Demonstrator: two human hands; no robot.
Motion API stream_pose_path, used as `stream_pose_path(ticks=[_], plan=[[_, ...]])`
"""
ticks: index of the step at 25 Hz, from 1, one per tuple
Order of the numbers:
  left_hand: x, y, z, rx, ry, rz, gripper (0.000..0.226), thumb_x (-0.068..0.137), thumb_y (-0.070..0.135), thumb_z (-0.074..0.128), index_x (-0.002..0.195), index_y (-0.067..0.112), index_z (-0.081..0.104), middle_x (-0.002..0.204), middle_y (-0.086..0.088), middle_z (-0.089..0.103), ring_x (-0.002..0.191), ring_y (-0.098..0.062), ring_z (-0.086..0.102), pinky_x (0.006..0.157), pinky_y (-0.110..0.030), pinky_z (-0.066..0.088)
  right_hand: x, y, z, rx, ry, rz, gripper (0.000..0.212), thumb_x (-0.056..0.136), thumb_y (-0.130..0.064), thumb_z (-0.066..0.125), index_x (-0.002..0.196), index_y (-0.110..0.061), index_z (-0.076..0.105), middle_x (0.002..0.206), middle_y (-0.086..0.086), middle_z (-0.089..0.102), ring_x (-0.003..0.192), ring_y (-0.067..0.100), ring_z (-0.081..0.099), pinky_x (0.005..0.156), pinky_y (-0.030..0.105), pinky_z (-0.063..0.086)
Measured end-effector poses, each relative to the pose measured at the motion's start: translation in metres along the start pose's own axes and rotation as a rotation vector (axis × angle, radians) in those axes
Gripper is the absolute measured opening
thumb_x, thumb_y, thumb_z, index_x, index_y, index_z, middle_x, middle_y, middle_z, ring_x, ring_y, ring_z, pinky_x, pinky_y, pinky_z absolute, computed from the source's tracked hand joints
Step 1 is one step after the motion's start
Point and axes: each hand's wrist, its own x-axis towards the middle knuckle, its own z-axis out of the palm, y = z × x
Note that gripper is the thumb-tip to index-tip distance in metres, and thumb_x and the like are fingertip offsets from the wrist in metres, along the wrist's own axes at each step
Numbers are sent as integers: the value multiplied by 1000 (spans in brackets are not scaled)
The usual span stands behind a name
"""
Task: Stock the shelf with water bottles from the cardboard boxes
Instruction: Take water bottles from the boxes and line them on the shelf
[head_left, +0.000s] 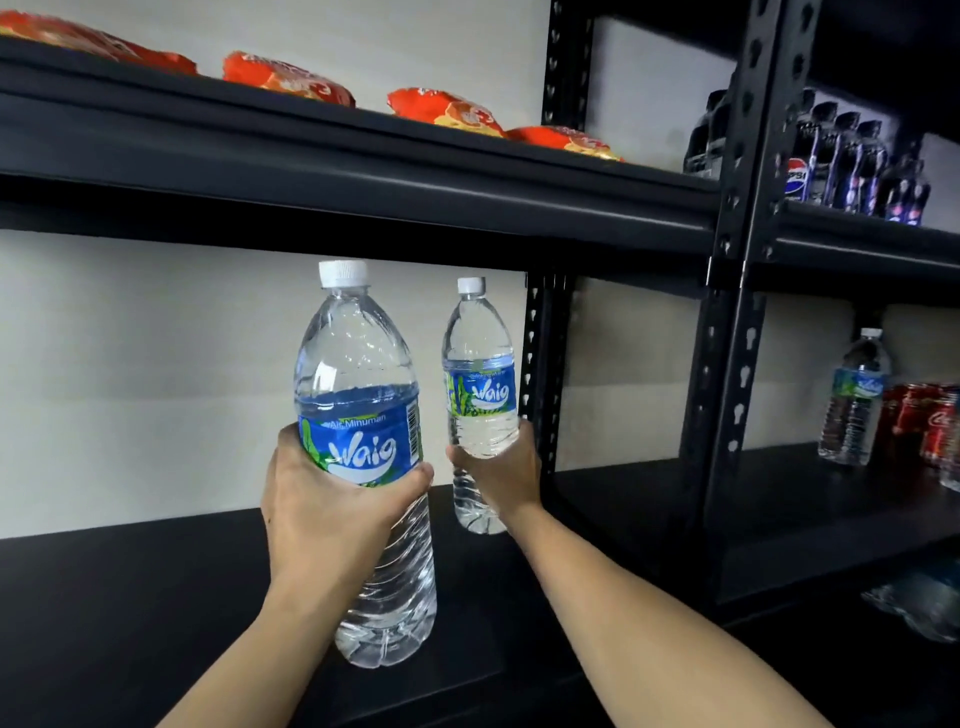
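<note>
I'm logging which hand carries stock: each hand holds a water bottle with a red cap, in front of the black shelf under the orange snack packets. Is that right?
Not quite: the caps are white, not red. The head view shows the left hand gripping one water bottle and the right hand gripping another water bottle, both in front of the black shelf under the orange snack packets.

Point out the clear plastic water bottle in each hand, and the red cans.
Left hand's clear plastic water bottle (358, 447): head view, blue label.
Right hand's clear plastic water bottle (480, 395): head view, label.
Red cans (930, 423): head view, can side.
</note>
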Motion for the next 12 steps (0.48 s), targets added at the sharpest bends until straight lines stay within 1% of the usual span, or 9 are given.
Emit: stream_pose_path(ticks=[1, 2, 4, 6, 7, 9, 12], plan=[[3, -1, -1, 3, -4, 2, 76, 42, 44, 93, 102, 32, 48, 97, 5, 66, 88, -17, 66, 80, -39, 56, 6, 7, 6, 19, 22, 2, 68, 55, -21, 93, 110, -18, 54, 96, -8, 67, 82, 2, 63, 60, 6, 41], [6, -2, -1, 5, -8, 7, 77, 40, 47, 92, 102, 32, 49, 97, 5, 66, 88, -18, 66, 81, -41, 56, 12, 14, 11, 29, 40, 7, 66, 55, -21, 93, 107, -20, 53, 94, -10, 65, 81, 0, 62, 58, 4, 40], [11, -5, -2, 12, -18, 15, 79, 36, 51, 88, 102, 31, 50, 96, 6, 67, 87, -18, 67, 81, -43, 57, 22, 26, 20, 34, 58, 24, 64, 53, -23, 91, 102, -27, 51, 91, -14, 63, 78, -3, 60, 55, 3, 38], [15, -8, -2, 21, -20, 20, 79, 35, 52, 87, 102, 31, 50, 95, 7, 67, 86, -17, 67, 79, -41, 57, 30, 40, 25, 38, 68, 34, 62, 52, -26, 91, 97, -33, 50, 86, -18, 62, 75, -13, 56, 54, 2, 37], [18, -10, -2, 27, -19, 25, 79, 37, 50, 89, 102, 30, 50, 94, 7, 66, 86, -16, 67, 78, -40, 56, 32, 47, 26, 35, 76, 41, 62, 51, -27, 91, 97, -32, 50, 86, -18, 62, 76, -13, 56, 54, 2, 37], [21, -16, -2, 39, -10, 32, 78, 39, 47, 91, 103, 29, 50, 94, 7, 66, 85, -16, 66, 76, -38, 56, 36, 59, 28, 44, 92, 53, 64, 50, -28, 90, 100, -30, 50, 89, -16, 63, 80, -6, 60, 59, 7, 39], [28, -24, 3, 46, 9, 28, 78, 37, 50, 86, 103, 29, 51, 92, 8, 66, 82, -13, 66, 72, -35, 55, 42, 75, 31, 79, 123, 61, 70, 47, -32, 89, 103, -32, 47, 93, -15, 63, 83, -3, 62, 62, 10, 43]])
